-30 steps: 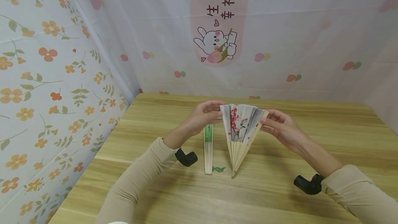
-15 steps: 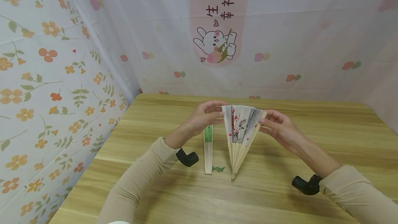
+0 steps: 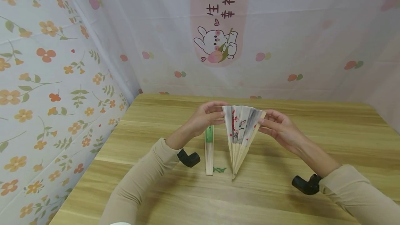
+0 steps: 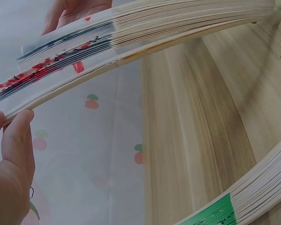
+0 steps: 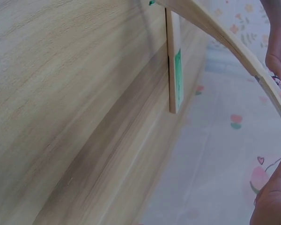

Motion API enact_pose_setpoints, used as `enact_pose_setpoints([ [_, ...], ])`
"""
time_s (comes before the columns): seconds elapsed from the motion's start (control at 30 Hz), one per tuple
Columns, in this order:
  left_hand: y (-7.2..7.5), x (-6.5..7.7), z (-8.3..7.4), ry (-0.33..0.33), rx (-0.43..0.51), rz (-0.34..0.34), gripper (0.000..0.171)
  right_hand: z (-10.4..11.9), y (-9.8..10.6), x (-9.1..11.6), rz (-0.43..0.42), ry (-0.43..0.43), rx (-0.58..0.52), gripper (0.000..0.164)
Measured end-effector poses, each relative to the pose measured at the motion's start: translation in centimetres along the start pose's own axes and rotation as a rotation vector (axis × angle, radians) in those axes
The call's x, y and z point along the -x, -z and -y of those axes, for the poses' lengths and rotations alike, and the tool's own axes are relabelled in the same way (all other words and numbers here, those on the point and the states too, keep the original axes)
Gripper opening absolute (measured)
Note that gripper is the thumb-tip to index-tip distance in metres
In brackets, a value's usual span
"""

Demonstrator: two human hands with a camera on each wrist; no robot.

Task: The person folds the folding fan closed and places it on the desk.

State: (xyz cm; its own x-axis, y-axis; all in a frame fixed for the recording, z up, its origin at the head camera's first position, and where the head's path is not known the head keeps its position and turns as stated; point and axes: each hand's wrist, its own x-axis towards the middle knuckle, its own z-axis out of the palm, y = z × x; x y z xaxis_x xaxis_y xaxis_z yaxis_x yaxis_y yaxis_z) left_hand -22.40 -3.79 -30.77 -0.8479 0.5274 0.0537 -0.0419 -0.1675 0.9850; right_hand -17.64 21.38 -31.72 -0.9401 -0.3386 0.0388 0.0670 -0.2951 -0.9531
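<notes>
A folding fan [image 3: 242, 126] with white leaf, red blossoms and pale wooden ribs is partly spread between both hands, its pivot end pointing toward the person. My left hand [image 3: 203, 118] pinches the upper left edge of the leaf; in the left wrist view its thumb and fingers [image 4: 18, 136] hold the outer rib's tip. On the opposite side, my right hand [image 3: 282, 129] pinches the right guard rib near its top. Beside it on the table lies a folded green fan [image 3: 209, 152] with a green tassel [image 3: 220, 170], its upper end partly hidden by the left hand.
The wooden table [image 3: 250, 204] reaches back to a white curtain [image 3: 297, 44] printed with fruit and a rabbit. A floral cloth [image 3: 56, 89] hangs at the left. Black wrist mounts [image 3: 189, 158] stick out below both forearms.
The right hand has moved slightly left, and the fan is spread a little less than a second ago. The left hand has barely moved.
</notes>
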Motion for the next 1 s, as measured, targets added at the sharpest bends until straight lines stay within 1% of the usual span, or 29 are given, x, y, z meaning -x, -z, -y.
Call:
enact_pose_setpoints([
  [0.2, -0.03, -0.05, 0.11, 0.014, 0.01, -0.019, 0.034, -0.08, -0.24, -0.15, 0.003, 0.004, -0.021, 0.016],
  [0.47, -0.12, -0.03, 0.18, 0.02, -0.006, -0.018, 0.034, -0.27, -0.41, -0.28, 0.02, 0.013, -0.03, 0.016],
  [0.67, -0.09, -0.01, 0.12, 0.02, -0.009, 0.009, 0.033, -0.29, -0.45, -0.28, 0.021, 0.018, -0.03, 0.014],
  [1.0, -0.02, 0.03, 0.05, 0.021, 0.003, 0.052, 0.036, -0.27, -0.62, -0.23, 0.006, 0.015, 0.018, 0.011],
])
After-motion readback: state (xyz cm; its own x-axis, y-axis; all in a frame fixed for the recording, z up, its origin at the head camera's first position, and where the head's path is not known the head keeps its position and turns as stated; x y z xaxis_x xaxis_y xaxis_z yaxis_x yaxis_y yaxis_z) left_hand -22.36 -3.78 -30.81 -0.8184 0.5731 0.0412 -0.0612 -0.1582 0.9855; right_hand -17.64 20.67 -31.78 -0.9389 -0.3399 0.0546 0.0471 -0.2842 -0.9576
